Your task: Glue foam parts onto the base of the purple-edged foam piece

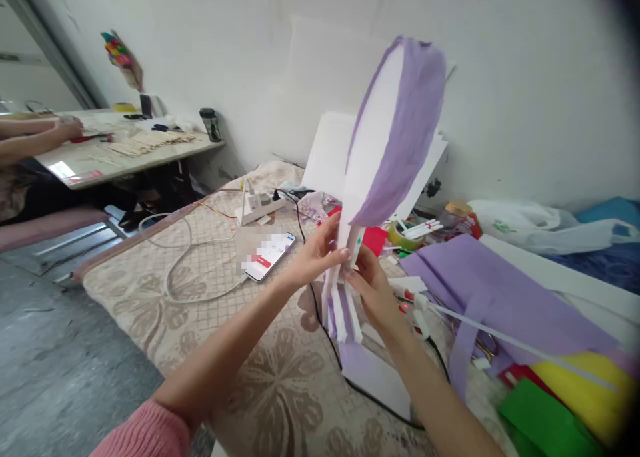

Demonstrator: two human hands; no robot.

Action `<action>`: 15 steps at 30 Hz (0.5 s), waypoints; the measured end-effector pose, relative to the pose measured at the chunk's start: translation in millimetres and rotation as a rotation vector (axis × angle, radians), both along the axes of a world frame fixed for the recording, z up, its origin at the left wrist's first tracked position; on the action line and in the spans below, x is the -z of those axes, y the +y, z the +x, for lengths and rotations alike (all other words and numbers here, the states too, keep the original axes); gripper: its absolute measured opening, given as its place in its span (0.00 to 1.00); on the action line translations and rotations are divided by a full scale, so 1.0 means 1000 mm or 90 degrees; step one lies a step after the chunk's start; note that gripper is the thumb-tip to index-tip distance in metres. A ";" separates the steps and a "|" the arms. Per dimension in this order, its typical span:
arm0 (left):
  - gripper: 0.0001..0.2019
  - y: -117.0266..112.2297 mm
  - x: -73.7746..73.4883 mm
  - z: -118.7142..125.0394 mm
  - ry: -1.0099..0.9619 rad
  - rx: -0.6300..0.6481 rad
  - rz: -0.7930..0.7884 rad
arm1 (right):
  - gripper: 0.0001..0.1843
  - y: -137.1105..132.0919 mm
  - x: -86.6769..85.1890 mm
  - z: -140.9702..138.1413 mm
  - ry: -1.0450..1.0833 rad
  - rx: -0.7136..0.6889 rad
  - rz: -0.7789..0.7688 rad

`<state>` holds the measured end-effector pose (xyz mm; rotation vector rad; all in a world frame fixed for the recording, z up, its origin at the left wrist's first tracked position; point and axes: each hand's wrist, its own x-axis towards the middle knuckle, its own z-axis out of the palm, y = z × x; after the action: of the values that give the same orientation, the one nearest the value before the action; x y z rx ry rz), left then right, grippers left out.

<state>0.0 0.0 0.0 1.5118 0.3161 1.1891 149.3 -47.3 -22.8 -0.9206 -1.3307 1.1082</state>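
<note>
1. In the middle of the frame, the left hand (pixel 320 257) and the right hand (pixel 373 285) are near to each other, and both are closed on the same purple and white piece (pixel 400 124).
2. This piece stands up from the hands, a little tilted to the right; its rounded top reaches the upper right of centre. It has a white flat face and a wide purple edge.
3. Below the fingers, its lower part shows several white layers with purple between them.
4. Under the hands is a table (pixel 280 397) covered with a beige patterned cloth.
5. Left of centre, near the left hand, a phone (pixel 270 260) lies on the cloth, with a white cable (pixel 173 270) looping to the left. Just above the phone is a white power strip (pixel 260 208).
6. At the right of the frame lie a large purple sheet (pixel 500 287), a yellow sheet (pixel 583 384) and, at the lower right, a green sheet (pixel 545 414).
7. In the upper left, at another table (pixel 93 164), a co-worker's hands (pixel 65 129) are close together; I cannot tell what they hold. Thin wooden sticks (pixel 145 142) and a dark cup (pixel 211 125) are on that table.
</note>
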 end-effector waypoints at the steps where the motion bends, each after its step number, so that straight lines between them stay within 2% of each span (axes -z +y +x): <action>1: 0.36 -0.001 0.001 0.000 -0.002 0.000 0.002 | 0.22 0.000 -0.001 -0.001 0.005 -0.003 0.001; 10: 0.35 -0.005 0.017 -0.006 0.026 -0.013 -0.033 | 0.21 -0.004 -0.001 -0.002 0.034 -0.022 0.009; 15: 0.33 -0.008 0.021 -0.013 0.028 -0.027 -0.042 | 0.22 -0.004 -0.001 -0.003 0.030 -0.029 0.018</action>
<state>-12.6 -8.4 -20.5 1.4824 0.4150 1.1687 146.0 -51.2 -22.1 -0.8417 -1.3319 1.1367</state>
